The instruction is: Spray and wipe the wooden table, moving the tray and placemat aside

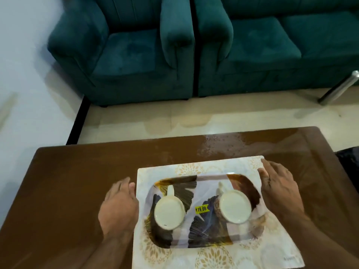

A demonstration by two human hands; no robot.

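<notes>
Left hand [118, 207], right hand [279, 188] flanking placemat [213, 255], tray [206, 237] seemingly lengthwise left-right

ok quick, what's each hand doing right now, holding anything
Left hand: open, fingers loose at the placemat's left edge, holding nothing.
Right hand: open, fingers spread at the placemat's right edge; no grip visible.

I see the wooden table [77, 181] as smooth, glossy brown wood with a wet, speckled patch [223, 144] at its far edge. The tray [211, 235] looks like glossy plastic. Both mugs [169, 212] [234, 206] look glazed. The sofas [126, 51] are matt teal velvet-like cloth.
</notes>
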